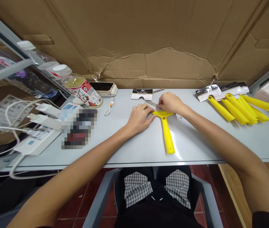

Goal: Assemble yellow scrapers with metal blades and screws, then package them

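Observation:
A yellow T-shaped scraper lies on the grey table, its handle toward me. My left hand has its thumb and fingers closed on the left end of the scraper's head. Just above the head, my right hand pinches a thin metal blade, which sticks out to the left of the fingers. Part of the blade is hidden by that hand. A small dark bit, perhaps a screw, sits by the right wrist. Behind the hands are a black-and-white card and another thin metal strip.
Several packaged yellow scrapers are piled at the right. To the left stand a drink bottle, a phone, a short white cable and a power strip with cords. Cardboard walls off the back.

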### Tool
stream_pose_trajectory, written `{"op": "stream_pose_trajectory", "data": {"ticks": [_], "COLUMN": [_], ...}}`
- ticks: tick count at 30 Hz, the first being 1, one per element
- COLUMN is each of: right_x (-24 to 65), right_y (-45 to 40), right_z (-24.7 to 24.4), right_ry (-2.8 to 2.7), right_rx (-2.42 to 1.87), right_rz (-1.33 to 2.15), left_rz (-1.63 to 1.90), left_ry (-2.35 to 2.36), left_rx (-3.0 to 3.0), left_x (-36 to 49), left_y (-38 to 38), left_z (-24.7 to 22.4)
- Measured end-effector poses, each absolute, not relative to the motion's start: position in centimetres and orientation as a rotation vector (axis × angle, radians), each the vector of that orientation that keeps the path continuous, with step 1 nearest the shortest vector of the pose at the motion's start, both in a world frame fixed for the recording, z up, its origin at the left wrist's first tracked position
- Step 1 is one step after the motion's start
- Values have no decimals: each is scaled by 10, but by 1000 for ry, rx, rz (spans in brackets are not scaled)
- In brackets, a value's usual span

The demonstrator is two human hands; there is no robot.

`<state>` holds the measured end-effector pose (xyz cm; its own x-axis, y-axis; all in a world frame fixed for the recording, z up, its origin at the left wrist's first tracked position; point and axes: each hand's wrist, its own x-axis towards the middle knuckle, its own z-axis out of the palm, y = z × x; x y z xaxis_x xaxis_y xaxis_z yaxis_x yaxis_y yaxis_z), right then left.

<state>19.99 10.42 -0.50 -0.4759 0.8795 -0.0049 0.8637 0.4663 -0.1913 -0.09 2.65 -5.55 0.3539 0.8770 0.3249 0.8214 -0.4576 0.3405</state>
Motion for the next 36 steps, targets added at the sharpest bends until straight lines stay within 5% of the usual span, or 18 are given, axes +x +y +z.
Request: {"op": "stream_pose_trajectory", "data": {"ticks": [13, 26, 36], "right_x": [216, 227, 230], "right_y": [106, 111, 111], "right_z": [-4, -3, -4], "right_ry": [-2578, -2701, -2674], "right_rx": [-1622, -1630, -1577], "right_rz": [318, 411, 511], "left_rz": [750, 1124, 1120], "left_ry": [1518, 974, 1015], "left_rx": [2242, 992, 767], "left_x": [-9, -3, 2], "left_y": [35, 25, 12], "left_z": [-49, -30, -25]}}
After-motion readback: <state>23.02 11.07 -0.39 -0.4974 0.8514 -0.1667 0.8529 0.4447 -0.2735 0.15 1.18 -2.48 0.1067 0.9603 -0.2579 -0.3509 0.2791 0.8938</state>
